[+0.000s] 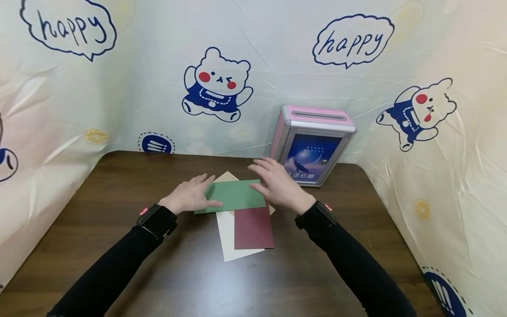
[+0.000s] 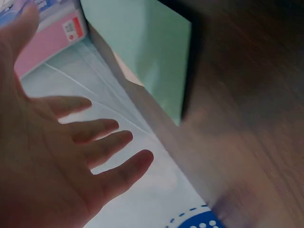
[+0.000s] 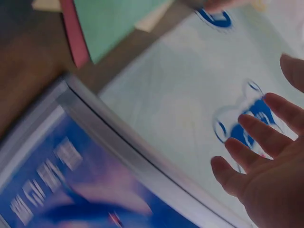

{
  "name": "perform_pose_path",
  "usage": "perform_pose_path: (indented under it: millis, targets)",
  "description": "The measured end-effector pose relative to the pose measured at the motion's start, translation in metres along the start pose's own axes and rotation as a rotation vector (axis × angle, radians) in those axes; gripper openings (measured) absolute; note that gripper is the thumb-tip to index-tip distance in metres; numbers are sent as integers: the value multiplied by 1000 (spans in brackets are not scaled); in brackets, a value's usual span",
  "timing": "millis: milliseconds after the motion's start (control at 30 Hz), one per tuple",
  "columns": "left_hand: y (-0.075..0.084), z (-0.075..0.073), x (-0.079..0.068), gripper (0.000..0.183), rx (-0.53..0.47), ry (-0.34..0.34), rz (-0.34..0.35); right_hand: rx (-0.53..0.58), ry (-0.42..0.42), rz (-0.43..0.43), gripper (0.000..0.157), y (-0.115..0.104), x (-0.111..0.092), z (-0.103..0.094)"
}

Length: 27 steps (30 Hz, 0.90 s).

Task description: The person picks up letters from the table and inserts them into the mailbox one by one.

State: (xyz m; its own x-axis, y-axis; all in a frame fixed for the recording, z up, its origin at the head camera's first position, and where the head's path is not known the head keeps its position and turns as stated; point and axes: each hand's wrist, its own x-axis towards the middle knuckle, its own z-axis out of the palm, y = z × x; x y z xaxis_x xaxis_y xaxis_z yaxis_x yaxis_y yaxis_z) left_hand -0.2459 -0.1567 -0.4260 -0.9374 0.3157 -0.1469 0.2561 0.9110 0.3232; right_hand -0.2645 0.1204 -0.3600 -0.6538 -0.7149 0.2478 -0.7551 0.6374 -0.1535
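Observation:
A green paper rectangle [image 1: 235, 195], either a card or an envelope, lies on top of an overlapping pile. Below it are a maroon one [image 1: 253, 229], a white one [image 1: 227, 242] and a cream one [image 1: 227, 176]. By the green piece's left end, my left hand [image 1: 189, 193] has its fingers spread and holds nothing; the left wrist view [image 2: 52, 156] shows a gap between them. My right hand [image 1: 280, 182] hovers at the right end, fingers spread and holding nothing, close to the slotted box [image 1: 313, 145].
The box stands upright at the back right, with a pink top, a slot, a silver frame and a blue front panel [image 3: 71, 180]. A brown wooden table [image 1: 190, 273] lies beneath everything. Printed cloth [image 1: 277, 79] hangs behind and along both sides.

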Motion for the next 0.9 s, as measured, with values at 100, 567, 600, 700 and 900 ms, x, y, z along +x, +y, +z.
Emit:
perform_pose_path:
  millis: [100, 567, 600, 700, 900]
  targets:
    - [-6, 5, -2, 106, -9, -38, -8, 12, -95, 32, 54, -1, 2, 20]
    - [-24, 21, -8, 115, -40, -82, -57, 92, -401, 236, 109, 2, 15, 82]
    - [-25, 21, -8, 115, -41, -78, -62, 88, -413, 250, 112, 3, 16, 84]
    - [-27, 23, -9, 115, -41, -65, -64, 63, -441, 287, 117, 9, 18, 88]
    - [-29, 27, -10, 112, -24, -34, -45, 46, -456, 328, 119, 17, 21, 96]
